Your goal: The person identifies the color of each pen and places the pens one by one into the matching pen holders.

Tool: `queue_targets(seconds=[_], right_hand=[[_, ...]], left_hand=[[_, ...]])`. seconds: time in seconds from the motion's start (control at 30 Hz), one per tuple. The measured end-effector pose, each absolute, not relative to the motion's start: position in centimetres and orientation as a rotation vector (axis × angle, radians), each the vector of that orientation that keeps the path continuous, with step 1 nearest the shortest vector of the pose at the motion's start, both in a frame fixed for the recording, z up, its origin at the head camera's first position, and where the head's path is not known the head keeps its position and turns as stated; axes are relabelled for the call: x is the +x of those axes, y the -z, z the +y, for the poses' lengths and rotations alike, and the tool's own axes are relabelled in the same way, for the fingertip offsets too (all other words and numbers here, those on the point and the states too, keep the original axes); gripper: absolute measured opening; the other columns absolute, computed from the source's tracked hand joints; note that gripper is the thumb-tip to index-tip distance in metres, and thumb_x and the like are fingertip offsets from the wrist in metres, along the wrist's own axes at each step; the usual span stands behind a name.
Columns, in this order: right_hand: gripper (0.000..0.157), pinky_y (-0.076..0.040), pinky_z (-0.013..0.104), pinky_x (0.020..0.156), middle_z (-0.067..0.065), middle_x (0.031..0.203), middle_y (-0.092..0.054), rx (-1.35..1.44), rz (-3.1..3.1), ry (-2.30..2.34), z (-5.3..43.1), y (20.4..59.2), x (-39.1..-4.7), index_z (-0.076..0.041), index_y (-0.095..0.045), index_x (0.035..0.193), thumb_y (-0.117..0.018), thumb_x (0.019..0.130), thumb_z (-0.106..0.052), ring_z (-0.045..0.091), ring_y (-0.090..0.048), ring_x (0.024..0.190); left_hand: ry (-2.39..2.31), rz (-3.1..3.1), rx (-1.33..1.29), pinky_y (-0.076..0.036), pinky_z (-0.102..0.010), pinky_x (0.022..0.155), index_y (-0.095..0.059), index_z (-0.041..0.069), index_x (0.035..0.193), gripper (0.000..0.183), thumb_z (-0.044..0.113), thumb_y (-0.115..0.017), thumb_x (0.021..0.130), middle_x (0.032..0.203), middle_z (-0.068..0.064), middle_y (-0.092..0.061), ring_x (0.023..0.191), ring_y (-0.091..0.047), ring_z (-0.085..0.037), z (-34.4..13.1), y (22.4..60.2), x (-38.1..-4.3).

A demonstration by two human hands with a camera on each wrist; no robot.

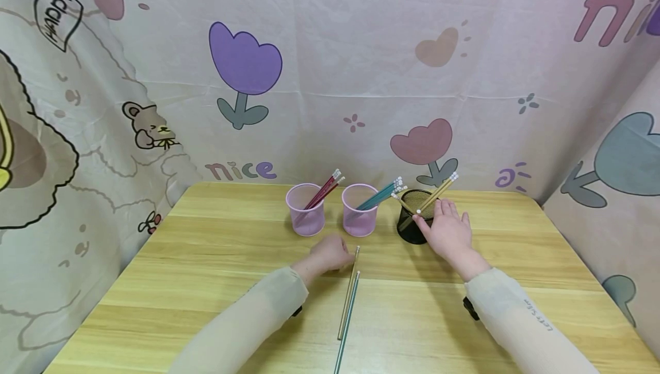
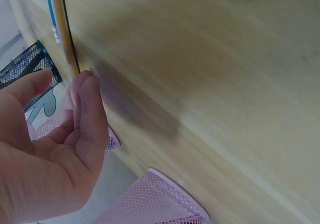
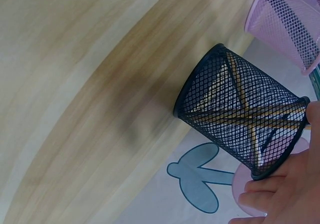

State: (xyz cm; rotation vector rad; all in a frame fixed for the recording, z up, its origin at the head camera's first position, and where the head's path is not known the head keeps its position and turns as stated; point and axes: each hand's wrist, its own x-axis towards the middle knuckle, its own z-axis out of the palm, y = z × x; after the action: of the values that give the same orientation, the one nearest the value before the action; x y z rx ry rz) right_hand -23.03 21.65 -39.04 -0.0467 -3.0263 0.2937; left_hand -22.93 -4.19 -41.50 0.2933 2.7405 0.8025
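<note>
On the table lie a gold pencil (image 1: 348, 299) and a teal pencil (image 1: 348, 322), side by side with eraser ends pointing away. My left hand (image 1: 330, 252) is beside the gold pencil's eraser end. In the left wrist view its thumb (image 2: 35, 87) is apart from its bent fingers (image 2: 92, 104), whose tips overlap the gold pencil's end. A black mesh pencil cup (image 1: 412, 232) stands upright at the right, holding several gold pencils (image 1: 438, 193). My right hand (image 1: 450, 235) touches this cup's rim, thumb at the near side and fingers extended along the right side.
Left of the black cup stand two pink mesh cups, one with teal pencils (image 1: 378, 195) and one with red pencils (image 1: 322, 192). A printed cloth (image 1: 319, 76) hangs behind the wooden table (image 1: 206, 248).
</note>
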Motion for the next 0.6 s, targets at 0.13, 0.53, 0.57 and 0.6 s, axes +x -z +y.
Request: queue_targets(seconds=[0.13, 0.53, 0.57, 0.6], right_hand=[[0.082, -0.011, 0.065, 0.110, 0.034, 0.148, -0.019, -0.049, -3.026, -0.294, 21.7, 39.1, -23.1, 0.014, -0.022, 0.142, -0.031, 0.097, -0.054, 0.048, -0.017, 0.138], [0.082, -0.011, 0.065, 0.110, 0.033, 0.148, -0.019, -0.054, -3.023, -0.296, 21.7, 39.2, -23.1, 0.014, -0.022, 0.142, -0.031, 0.097, -0.054, 0.048, -0.017, 0.138], [0.082, -0.011, 0.065, 0.110, 0.034, 0.148, -0.019, -0.055, -3.022, -0.297, 21.7, 39.2, -23.1, 0.014, -0.022, 0.142, -0.031, 0.097, -0.054, 0.048, -0.017, 0.138], [0.082, -0.011, 0.065, 0.110, 0.034, 0.148, -0.019, -0.054, -3.022, -0.297, 21.7, 39.2, -23.1, 0.014, -0.022, 0.142, -0.031, 0.097, -0.054, 0.048, -0.017, 0.138]], left_hand=[[-0.785, 2.743, 0.291, -0.028, -0.022, 0.043, -0.040, 0.019, 0.049, 0.040, 0.025, -0.067, 0.077, 0.045, 0.008, -0.038, 0.044, -0.035, -0.009, -3.8, 41.7, -22.7], [-0.615, 2.828, 0.307, -0.037, -0.026, 0.048, -0.045, 0.014, 0.054, 0.030, 0.019, -0.068, 0.073, 0.056, 0.001, -0.047, 0.053, -0.045, -0.015, -3.0, 42.5, -22.9], [-0.615, 2.826, 0.313, -0.038, -0.026, 0.049, -0.045, 0.013, 0.055, 0.029, 0.018, -0.068, 0.073, 0.057, 0.000, -0.048, 0.054, -0.045, -0.015, -3.0, 42.5, -22.9], [-0.617, 2.825, 0.318, -0.039, -0.026, 0.049, -0.046, 0.013, 0.055, 0.027, 0.016, -0.067, 0.073, 0.058, 0.000, -0.049, 0.054, -0.046, -0.015, -3.0, 42.5, -22.9]])
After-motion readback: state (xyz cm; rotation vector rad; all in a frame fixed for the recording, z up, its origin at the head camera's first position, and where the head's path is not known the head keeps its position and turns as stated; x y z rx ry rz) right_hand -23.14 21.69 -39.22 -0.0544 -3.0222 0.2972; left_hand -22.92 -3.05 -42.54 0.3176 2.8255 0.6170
